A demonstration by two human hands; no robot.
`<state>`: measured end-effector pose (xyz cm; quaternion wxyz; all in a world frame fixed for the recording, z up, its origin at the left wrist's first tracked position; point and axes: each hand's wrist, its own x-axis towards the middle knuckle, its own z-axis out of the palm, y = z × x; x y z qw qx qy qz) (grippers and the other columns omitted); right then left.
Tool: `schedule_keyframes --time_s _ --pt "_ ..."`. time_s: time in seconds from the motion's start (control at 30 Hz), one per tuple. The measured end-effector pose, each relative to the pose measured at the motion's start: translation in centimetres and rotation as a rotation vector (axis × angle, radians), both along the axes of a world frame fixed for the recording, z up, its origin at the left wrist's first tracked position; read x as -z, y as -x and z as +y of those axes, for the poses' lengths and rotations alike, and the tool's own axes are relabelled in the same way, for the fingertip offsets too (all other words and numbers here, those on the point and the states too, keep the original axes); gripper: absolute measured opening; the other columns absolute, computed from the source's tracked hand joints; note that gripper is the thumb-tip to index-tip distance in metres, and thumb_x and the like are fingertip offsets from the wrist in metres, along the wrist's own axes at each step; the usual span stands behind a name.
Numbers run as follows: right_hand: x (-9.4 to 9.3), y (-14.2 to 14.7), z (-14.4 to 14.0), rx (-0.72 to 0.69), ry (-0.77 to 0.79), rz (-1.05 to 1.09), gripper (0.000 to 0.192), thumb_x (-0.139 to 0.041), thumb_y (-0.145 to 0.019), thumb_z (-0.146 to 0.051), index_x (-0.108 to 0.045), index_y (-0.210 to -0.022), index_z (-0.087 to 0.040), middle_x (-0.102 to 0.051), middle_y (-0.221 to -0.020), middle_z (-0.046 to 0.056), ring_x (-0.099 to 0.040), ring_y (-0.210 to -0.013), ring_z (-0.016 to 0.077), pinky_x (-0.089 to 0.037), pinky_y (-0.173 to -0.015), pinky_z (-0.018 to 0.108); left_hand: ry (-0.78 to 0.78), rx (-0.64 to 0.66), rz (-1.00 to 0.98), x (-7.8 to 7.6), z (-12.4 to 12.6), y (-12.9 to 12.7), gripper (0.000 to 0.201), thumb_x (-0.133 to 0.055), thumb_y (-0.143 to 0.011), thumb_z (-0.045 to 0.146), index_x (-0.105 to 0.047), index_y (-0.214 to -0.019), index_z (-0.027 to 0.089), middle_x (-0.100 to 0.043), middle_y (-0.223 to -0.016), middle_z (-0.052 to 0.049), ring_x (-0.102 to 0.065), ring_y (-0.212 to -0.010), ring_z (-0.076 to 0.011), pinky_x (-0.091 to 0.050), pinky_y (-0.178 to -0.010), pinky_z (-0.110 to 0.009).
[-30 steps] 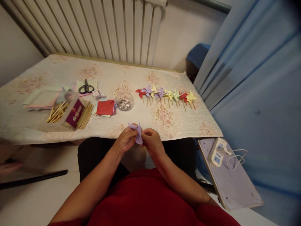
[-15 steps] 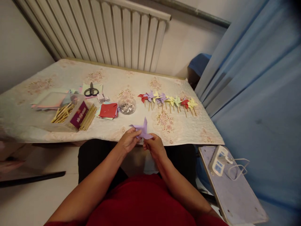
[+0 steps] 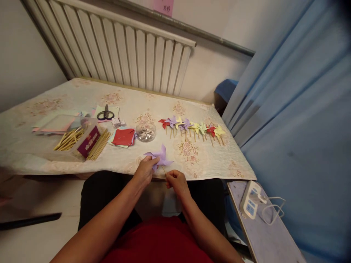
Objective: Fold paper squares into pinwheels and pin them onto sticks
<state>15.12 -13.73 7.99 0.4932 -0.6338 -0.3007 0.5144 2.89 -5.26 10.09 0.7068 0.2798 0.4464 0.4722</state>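
Note:
A purple paper pinwheel (image 3: 161, 156) on a thin wooden stick is held over the near edge of the table (image 3: 49, 98). My left hand (image 3: 145, 170) pinches one of its purple blades. My right hand (image 3: 175, 180) grips the lower end of the stick, just right of the left hand. Both hands hover at the table's front edge, above my lap.
A row of several finished pinwheels (image 3: 192, 128) lies at the right. A clear bowl of small shiny pieces (image 3: 146, 132), red paper squares (image 3: 123, 136), wooden sticks (image 3: 98, 140), a box (image 3: 87, 140), scissors (image 3: 105, 113) and pastel sheets (image 3: 55, 123) sit left. A power strip (image 3: 251, 199) rests on a stool.
The purple pinwheel has turned from edge-on to face up and moved forward over the table edge. My right hand has slid down onto its stick. The view has tilted up.

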Motion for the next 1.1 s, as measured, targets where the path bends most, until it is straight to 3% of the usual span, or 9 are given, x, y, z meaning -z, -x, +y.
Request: schedule_keyframes --time_s 0.17,0.47,0.87,1.1 --pt "0.5 0.0 0.1 -0.018 0.013 0.005 0.014 -0.066 -0.066 -0.032 -0.06 -0.066 -0.019 -0.058 -0.052 -0.004 -0.05 -0.043 0.0109 -0.04 -0.046 0.024 0.044 -0.033 0.042 0.0 -0.1 -0.2 0.039 -0.087 -0.053 0.025 -0.05 -0.062 0.018 -0.051 -0.053 0.007 -0.047 -0.047 -0.007 -0.036 -0.048 -0.019" --pt "0.6 -0.1 0.3 -0.025 0.039 -0.015 0.012 -0.065 -0.066 -0.03 -0.059 -0.063 -0.02 -0.057 -0.051 -0.004 -0.051 -0.043 0.0111 -0.04 -0.046 0.024 0.128 -0.045 0.023 0.8 0.0 -0.8 0.036 -0.085 -0.059 0.022 -0.051 -0.069 0.018 -0.053 -0.058 0.006 -0.048 -0.044 -0.0077 -0.035 -0.043 -0.019" --pt "1.8 -0.2 0.6 -0.028 0.037 -0.037 0.014 -0.067 -0.072 -0.026 -0.058 -0.064 -0.02 -0.056 -0.049 -0.005 -0.049 -0.043 0.0108 -0.04 -0.047 0.023 0.13 -0.059 -0.008 0.2 -0.3 -1.4 0.027 -0.077 -0.069 0.013 -0.051 -0.066 0.018 -0.052 -0.058 0.006 -0.045 -0.044 -0.0069 -0.036 -0.047 -0.02" --pt "2.2 -0.6 0.5 -0.045 0.011 -0.237 0.012 -0.065 -0.075 -0.018 -0.06 -0.064 -0.02 -0.055 -0.05 -0.005 -0.053 -0.051 0.0127 -0.04 -0.055 0.024 0.173 -0.097 0.03 0.6 0.1 -1.3 0.026 -0.073 -0.072 0.009 -0.051 -0.065 0.019 -0.053 -0.058 0.005 -0.048 -0.048 -0.0078 -0.039 -0.049 -0.019"
